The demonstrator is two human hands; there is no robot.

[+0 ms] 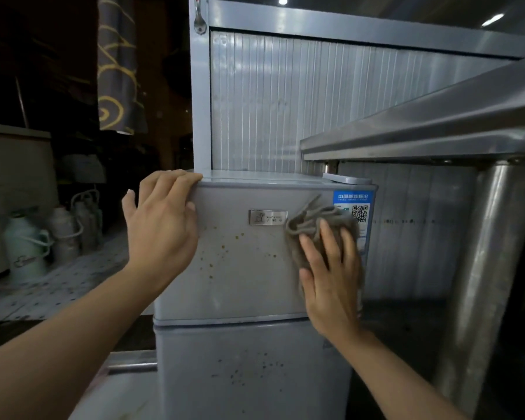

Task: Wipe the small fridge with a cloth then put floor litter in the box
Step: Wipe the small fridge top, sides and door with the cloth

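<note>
Wiping step in hand, litter step not yet begun. Small fridge [243, 268] standing on the floor between a dark opening at the left and a steel table [437, 128] at the right, its top door facing the camera. Right hand [331, 268] flat on the cloth [309, 225], fingers straight and a little apart, pressing the grey bunched fabric against the right part of the top door, just below the blue label [353, 207]. Left hand [161, 219] at the upper left corner of the fridge, fingers bent over the top edge and thumb on the door face, holding the body steady. Brown spots [225, 247] across the middle of the top door, between the two hands, below the metal badge [267, 217]; darker specks also on the lower door [249, 368] (both apparently not reached yet). Next move, by judgement: slide the cloth leftward over the spots with firm pressure, keeping the left hand braced so the fridge does not shift. Box and floor litter not visible here. Jugs [28, 247] far at the left, well apart.
</note>
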